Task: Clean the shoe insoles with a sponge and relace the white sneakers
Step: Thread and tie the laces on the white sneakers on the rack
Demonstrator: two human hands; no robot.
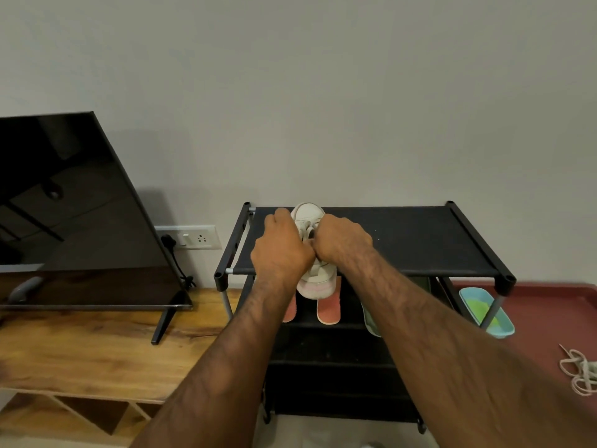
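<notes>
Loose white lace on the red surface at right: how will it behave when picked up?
The lace lies in loose overlapping loops, so it is probably limp and will dangle. It looks thin, so likely very light. The loops may tangle when lifted by one end.

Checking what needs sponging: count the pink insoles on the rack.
2, both on the second shelf: one pink insole below the white sneaker, one partly behind the left forearm. More may be hidden.
</notes>
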